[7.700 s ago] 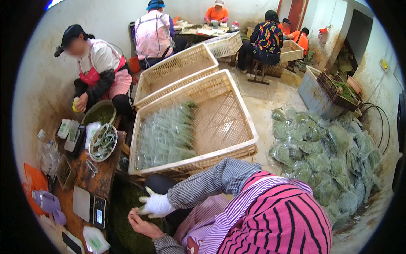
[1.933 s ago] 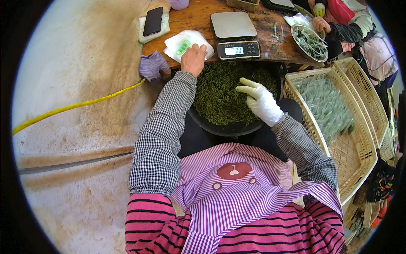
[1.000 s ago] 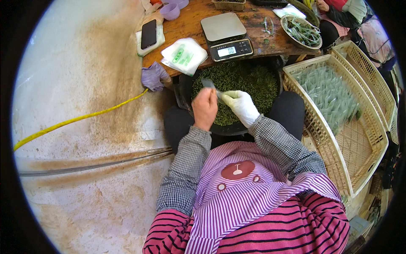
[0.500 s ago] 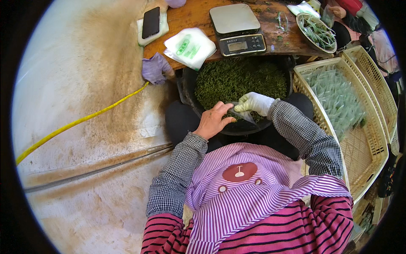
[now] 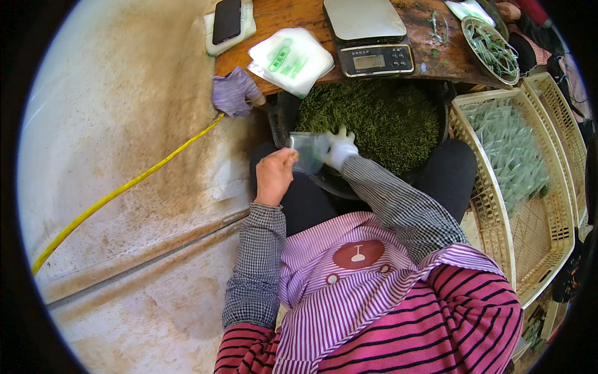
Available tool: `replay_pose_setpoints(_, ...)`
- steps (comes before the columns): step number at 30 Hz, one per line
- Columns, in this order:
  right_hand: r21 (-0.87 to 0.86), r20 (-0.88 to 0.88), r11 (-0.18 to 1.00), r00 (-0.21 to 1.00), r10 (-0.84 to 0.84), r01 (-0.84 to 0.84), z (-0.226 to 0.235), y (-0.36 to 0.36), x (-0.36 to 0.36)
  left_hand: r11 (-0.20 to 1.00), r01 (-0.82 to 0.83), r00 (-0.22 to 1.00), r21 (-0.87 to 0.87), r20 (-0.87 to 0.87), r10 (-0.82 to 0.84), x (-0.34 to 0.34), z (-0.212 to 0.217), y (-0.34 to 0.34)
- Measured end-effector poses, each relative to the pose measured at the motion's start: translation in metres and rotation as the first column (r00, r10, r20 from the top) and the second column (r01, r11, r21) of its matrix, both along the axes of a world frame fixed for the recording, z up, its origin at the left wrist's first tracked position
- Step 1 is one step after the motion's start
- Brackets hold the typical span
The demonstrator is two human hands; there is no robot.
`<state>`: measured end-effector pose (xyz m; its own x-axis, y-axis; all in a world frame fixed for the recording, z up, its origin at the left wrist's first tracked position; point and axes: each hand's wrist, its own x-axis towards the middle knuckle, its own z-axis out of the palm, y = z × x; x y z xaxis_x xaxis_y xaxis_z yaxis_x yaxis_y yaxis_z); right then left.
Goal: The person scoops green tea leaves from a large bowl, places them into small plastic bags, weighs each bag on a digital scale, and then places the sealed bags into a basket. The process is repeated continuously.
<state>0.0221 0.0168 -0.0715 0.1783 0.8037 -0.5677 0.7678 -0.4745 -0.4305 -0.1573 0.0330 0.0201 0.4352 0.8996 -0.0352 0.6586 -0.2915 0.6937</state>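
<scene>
My bare left hand (image 5: 276,176) pinches the edge of a small clear plastic bag (image 5: 305,154) at the near left rim of a black tub (image 5: 278,121). A heap of small dark green buds or peppercorn-like berries (image 5: 386,118) fills the tub, which stands between my knees. My right hand (image 5: 341,148), in a white glove, is beside the bag at the near edge of the heap. Its fingers point away from me and are spread, slightly blurred. The bag is smeared by motion, and I cannot tell whether anything is in it.
On the wooden table (image 5: 430,59) lie a stack of printed bags (image 5: 293,59), a digital scale (image 5: 367,31), a phone (image 5: 227,20) and a basket of green-white strips (image 5: 492,53). Right, a cream crate (image 5: 536,249) holds several filled bags (image 5: 507,149). Left are a purple glove (image 5: 235,92) and yellow hose (image 5: 137,176).
My hands have moved apart. The left has drawn toward the lower left with the bag, now spread out; the gloved right has let go and its fingers have opened. The view has shifted slightly.
</scene>
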Motion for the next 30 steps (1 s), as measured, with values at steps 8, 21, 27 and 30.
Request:
replay_pose_setpoints(8,-0.23,0.082,0.854,0.865,0.495,-0.467,0.029,-0.052,0.056,0.984,-0.16,0.987,0.08,0.023,0.159,0.02,0.003,0.013)
replay_pose_setpoints(21,-0.391,-0.839,0.486,-0.086,-0.537,0.781,0.063,-0.053,0.067,0.901,0.278,0.943,0.332,-0.275,-0.189,0.083,-0.082,-0.011)
replay_pose_setpoints(27,-0.062,-0.917,0.722,0.245,-0.313,0.689,0.109,-0.038,0.065,0.84,0.488,0.802,0.238,-0.502,-0.324,0.086,-0.108,-0.015)
replay_pose_setpoints(30,0.244,-0.598,0.893,0.784,-0.169,0.379,0.059,-0.038,0.074,0.925,-0.028,0.999,-0.378,0.016,0.036,0.087,-0.087,-0.026)
